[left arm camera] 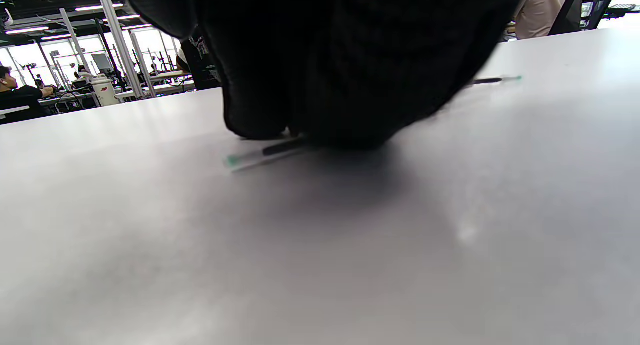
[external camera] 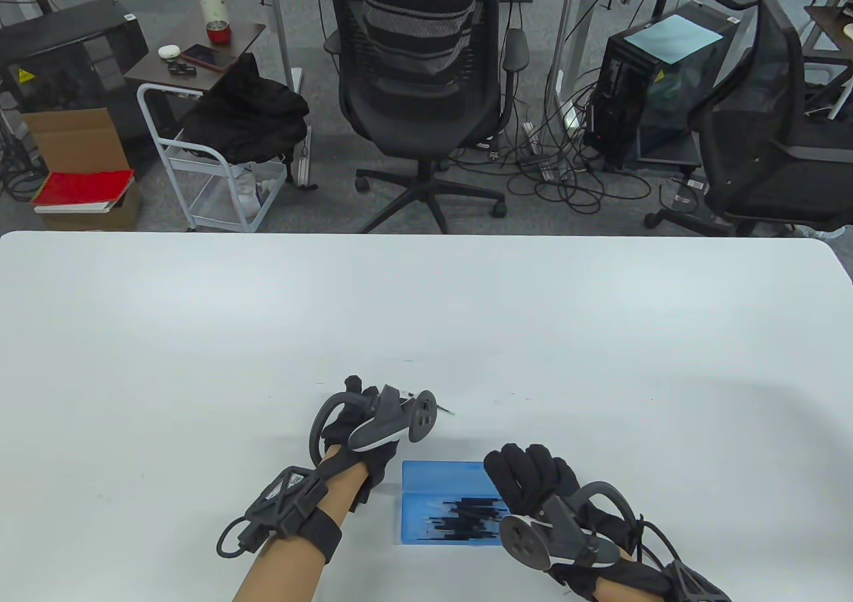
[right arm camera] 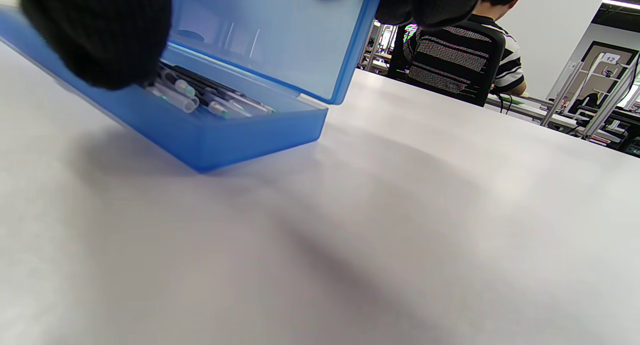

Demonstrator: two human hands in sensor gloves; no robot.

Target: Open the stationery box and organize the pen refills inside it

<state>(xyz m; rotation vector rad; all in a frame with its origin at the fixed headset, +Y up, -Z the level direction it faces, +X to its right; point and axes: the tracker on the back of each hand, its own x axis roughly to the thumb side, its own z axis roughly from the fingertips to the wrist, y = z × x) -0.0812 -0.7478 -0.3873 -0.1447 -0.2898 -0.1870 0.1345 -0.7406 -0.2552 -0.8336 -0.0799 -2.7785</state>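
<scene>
The blue stationery box lies near the table's front edge with its lid raised. Several pen refills lie inside it. My right hand is at the box's right end, fingers curled over the lid's top edge and thumb down at the base. Up and to the left of the box, my left hand curls down onto the table, its fingertips pinching a green-tipped refill that lies flat. A second loose refill lies just to the right of that hand.
The white table stretches wide on all sides of the hands. Beyond its far edge are office chairs, a seated person, a cart and computer towers, all off the table.
</scene>
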